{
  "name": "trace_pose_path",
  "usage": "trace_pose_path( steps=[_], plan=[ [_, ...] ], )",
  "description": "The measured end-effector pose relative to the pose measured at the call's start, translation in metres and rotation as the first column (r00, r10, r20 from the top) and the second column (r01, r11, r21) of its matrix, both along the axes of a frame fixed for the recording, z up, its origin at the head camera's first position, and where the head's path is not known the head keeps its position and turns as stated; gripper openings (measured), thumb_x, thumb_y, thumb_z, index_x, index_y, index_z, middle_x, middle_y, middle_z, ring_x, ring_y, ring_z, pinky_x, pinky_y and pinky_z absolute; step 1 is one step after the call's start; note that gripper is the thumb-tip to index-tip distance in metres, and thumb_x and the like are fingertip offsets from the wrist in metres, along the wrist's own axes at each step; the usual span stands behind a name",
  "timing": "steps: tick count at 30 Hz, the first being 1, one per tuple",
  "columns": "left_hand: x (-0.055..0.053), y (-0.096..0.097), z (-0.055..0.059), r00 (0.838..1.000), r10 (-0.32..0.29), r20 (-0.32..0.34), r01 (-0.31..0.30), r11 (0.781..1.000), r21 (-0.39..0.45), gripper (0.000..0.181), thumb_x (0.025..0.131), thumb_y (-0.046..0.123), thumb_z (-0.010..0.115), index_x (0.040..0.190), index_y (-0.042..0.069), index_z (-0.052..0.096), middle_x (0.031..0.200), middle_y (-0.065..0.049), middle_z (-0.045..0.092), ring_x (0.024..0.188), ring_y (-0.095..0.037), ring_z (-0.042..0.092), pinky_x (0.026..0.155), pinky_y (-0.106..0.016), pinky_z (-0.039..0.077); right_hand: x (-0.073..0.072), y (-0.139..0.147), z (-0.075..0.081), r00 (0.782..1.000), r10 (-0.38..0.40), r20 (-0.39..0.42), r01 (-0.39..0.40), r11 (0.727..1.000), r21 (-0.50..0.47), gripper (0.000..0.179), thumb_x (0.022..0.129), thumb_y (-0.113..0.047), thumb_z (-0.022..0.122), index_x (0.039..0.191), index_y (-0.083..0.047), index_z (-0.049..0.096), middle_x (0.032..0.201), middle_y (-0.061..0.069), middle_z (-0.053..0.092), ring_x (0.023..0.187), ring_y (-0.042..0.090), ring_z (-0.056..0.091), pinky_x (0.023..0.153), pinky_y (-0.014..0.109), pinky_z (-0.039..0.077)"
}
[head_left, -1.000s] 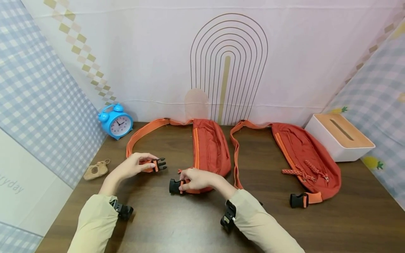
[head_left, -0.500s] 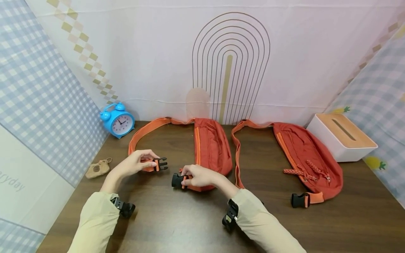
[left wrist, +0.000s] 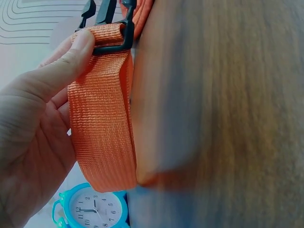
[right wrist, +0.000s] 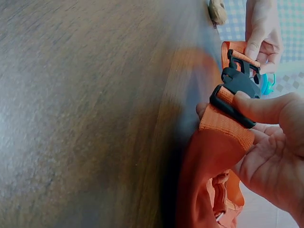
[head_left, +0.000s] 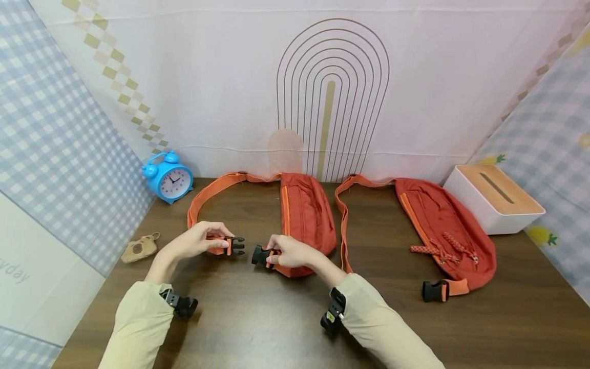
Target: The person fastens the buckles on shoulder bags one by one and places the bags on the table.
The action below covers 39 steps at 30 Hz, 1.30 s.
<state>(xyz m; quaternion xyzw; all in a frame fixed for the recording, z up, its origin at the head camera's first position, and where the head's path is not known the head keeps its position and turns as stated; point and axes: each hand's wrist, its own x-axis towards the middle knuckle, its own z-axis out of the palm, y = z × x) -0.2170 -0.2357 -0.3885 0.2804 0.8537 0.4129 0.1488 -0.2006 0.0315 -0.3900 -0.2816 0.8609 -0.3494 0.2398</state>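
In the head view my left hand (head_left: 200, 241) pinches the black pronged buckle half (head_left: 236, 246) where the orange strap (head_left: 203, 197) loops through it. The left wrist view shows the thumb on the webbing (left wrist: 102, 128) just behind the prongs. My right hand (head_left: 292, 253) grips the black socket buckle half (head_left: 261, 255), joined by short webbing to the red waist bag (head_left: 309, 220). Prongs and socket face each other with a small gap in the head view. From the right wrist, the socket half (right wrist: 240, 83) overlaps the prongs in sight, thumb (right wrist: 256, 107) at its strap end.
A second red waist bag (head_left: 454, 230) lies to the right, its buckle socket (head_left: 435, 291) on the table. Behind it stands a white tissue box (head_left: 495, 200) with a wooden lid. A blue alarm clock (head_left: 168, 177) and a small beige pouch-like item (head_left: 140, 248) are at the left.
My right hand has lifted the socket half slightly up and away from the near edge, closer to level with the prongs. The left hand has shifted slightly, and the gap has narrowed.
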Motion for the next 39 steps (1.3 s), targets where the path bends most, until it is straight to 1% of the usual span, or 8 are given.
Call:
trace_pose_path(
  steps=[7,13,19,23,26,32,35,39],
  plan=[
    [0.001,0.005,0.004,0.996,-0.025,0.083,0.024,1.0,0.013,0.019,0.088,0.011,0.058,0.102,-0.002,0.061,0.088,-0.016,0.066,0.072,-0.006,0.061,0.066,-0.025,0.053,0.0,-0.001,0.003,1.0,-0.016,0.009,0.015,1.0,0.017,0.015,0.089,-0.008,0.057,0.101,0.0,0.052,0.085,0.008,0.068,0.065,0.009,0.05,0.06,0.019,0.036],
    [0.0,0.008,0.002,0.99,-0.041,0.137,0.034,0.998,0.055,0.022,0.088,0.009,0.058,0.104,-0.006,0.059,0.087,-0.019,0.065,0.07,-0.008,0.063,0.065,-0.027,0.054,-0.003,-0.001,0.002,0.999,-0.002,0.04,0.003,1.0,-0.008,0.014,0.089,-0.008,0.058,0.099,0.0,0.052,0.083,0.01,0.069,0.066,0.01,0.058,0.062,0.018,0.042],
    [0.001,0.008,0.002,0.986,-0.038,0.163,0.03,0.998,0.051,0.024,0.088,0.011,0.059,0.104,-0.007,0.059,0.086,-0.018,0.066,0.069,-0.008,0.063,0.065,-0.027,0.054,-0.003,-0.004,0.002,1.0,0.011,0.022,-0.011,1.0,0.006,0.015,0.088,-0.011,0.059,0.099,-0.001,0.054,0.084,0.008,0.068,0.068,0.008,0.053,0.065,0.019,0.041],
    [0.0,0.008,0.002,0.985,-0.032,0.172,0.026,0.999,0.033,0.024,0.088,0.011,0.059,0.105,-0.006,0.06,0.087,-0.018,0.066,0.069,-0.007,0.063,0.065,-0.026,0.054,-0.003,-0.004,0.002,0.998,0.027,0.056,-0.025,0.999,-0.041,0.011,0.089,-0.009,0.058,0.096,-0.002,0.053,0.084,0.011,0.069,0.065,0.009,0.058,0.062,0.018,0.044],
    [0.0,0.009,0.003,0.983,-0.039,0.179,0.034,0.999,0.03,0.024,0.088,0.011,0.058,0.106,-0.006,0.06,0.088,-0.018,0.066,0.069,-0.007,0.062,0.065,-0.026,0.054,-0.004,-0.004,0.0,0.996,0.03,0.082,-0.025,0.998,-0.064,0.01,0.089,-0.008,0.057,0.096,-0.003,0.053,0.084,0.011,0.07,0.066,0.011,0.062,0.066,0.019,0.047],
    [0.0,0.01,0.004,0.983,-0.058,0.172,0.054,0.998,0.026,0.025,0.088,0.011,0.059,0.105,-0.007,0.06,0.089,-0.018,0.066,0.07,-0.006,0.062,0.065,-0.025,0.053,-0.005,-0.004,-0.001,0.999,0.012,0.034,-0.011,1.0,-0.025,0.014,0.089,-0.013,0.059,0.1,-0.005,0.055,0.088,0.007,0.068,0.074,0.01,0.058,0.08,0.026,0.045],
    [0.0,0.011,0.003,0.986,-0.069,0.151,0.067,0.998,0.018,0.024,0.088,0.01,0.059,0.105,-0.007,0.06,0.089,-0.019,0.065,0.071,-0.004,0.061,0.065,-0.024,0.053,-0.006,-0.003,-0.002,1.0,0.013,0.019,-0.012,0.999,-0.031,0.014,0.088,-0.013,0.059,0.099,-0.005,0.055,0.09,0.007,0.067,0.075,0.01,0.054,0.077,0.026,0.045],
    [-0.001,0.011,0.002,0.99,-0.075,0.123,0.074,0.997,0.007,0.023,0.088,0.01,0.059,0.104,-0.006,0.061,0.089,-0.018,0.066,0.072,-0.002,0.06,0.065,-0.023,0.052,-0.006,-0.003,-0.003,0.998,0.028,0.051,-0.024,0.997,-0.077,0.011,0.088,-0.009,0.059,0.095,-0.002,0.053,0.087,0.01,0.069,0.07,0.012,0.06,0.071,0.021,0.046]
  ],
)
